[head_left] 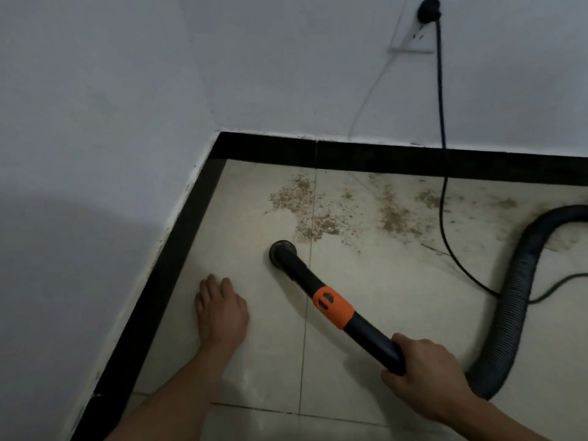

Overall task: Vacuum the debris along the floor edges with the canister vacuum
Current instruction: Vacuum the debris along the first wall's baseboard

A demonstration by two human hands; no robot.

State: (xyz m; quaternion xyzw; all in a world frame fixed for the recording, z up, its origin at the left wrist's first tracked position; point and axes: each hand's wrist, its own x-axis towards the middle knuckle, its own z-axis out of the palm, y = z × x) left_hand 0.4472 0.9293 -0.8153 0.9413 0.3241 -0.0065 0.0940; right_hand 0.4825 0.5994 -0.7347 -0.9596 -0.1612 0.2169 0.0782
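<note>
Right hand [424,375] grips vacuum wand [337,308], nozzle [282,251] beside debris [321,226].

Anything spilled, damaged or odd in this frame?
Brown crumbly debris is scattered over the tiles by the far skirting, just beyond the nozzle. The black power cord hangs from the wall socket and trails across that dirty patch. Nothing looks broken.

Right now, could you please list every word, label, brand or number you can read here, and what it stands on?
None can be read. The orange collar on the vacuum wand shows only slots; the wall socket bears no legible marking.
</note>
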